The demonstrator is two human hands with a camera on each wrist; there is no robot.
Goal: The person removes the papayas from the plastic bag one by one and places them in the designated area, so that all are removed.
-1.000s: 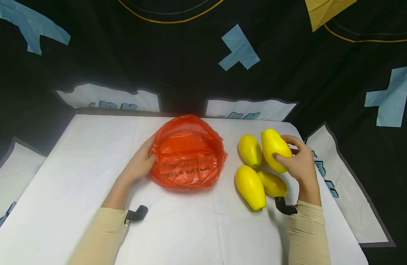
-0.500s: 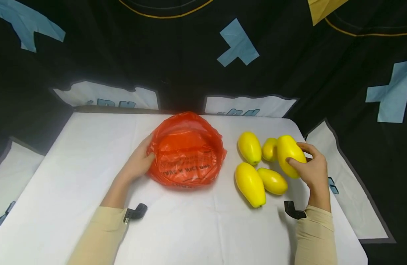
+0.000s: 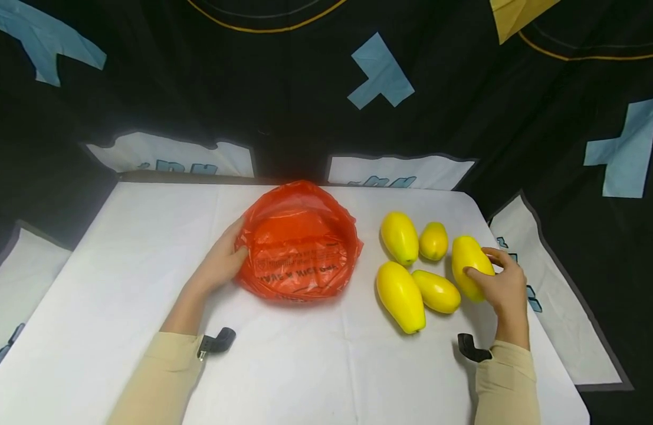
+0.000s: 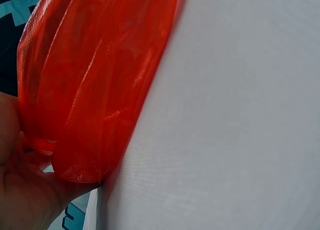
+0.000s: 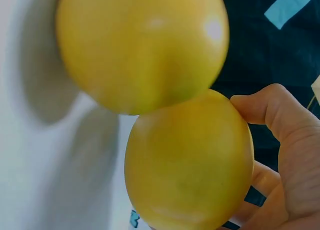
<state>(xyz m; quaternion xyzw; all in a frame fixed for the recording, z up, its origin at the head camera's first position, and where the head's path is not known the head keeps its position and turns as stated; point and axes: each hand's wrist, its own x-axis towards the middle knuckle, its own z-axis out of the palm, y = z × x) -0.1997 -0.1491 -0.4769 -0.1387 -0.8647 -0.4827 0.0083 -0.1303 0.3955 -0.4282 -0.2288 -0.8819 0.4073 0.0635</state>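
In the head view my left hand (image 3: 225,260) grips the left edge of a red plastic bag (image 3: 299,248), which stands with its mouth spread open on the table. The left wrist view shows the bag's side (image 4: 100,90) between thumb and fingers. At the right, my right hand (image 3: 504,286) holds a smooth yellow papaya-like fruit (image 3: 468,265) between thumb and fingers. Whether this fruit touches the table is hard to tell. In the right wrist view the held fruit (image 5: 187,175) is partly hidden behind another yellow fruit (image 5: 142,45) nearer the camera.
Several more yellow fruits lie between the bag and my right hand: a larger one (image 3: 400,236) and a small one (image 3: 434,241) behind, a large one (image 3: 402,297) and a smaller one (image 3: 436,291) in front. The white table (image 3: 273,366) ends just beyond my right hand.
My right hand has carried its fruit rightward, away from the others, then slightly toward the front. The small fruit at the back has come into sight. My left hand and the bag stay nearly still.
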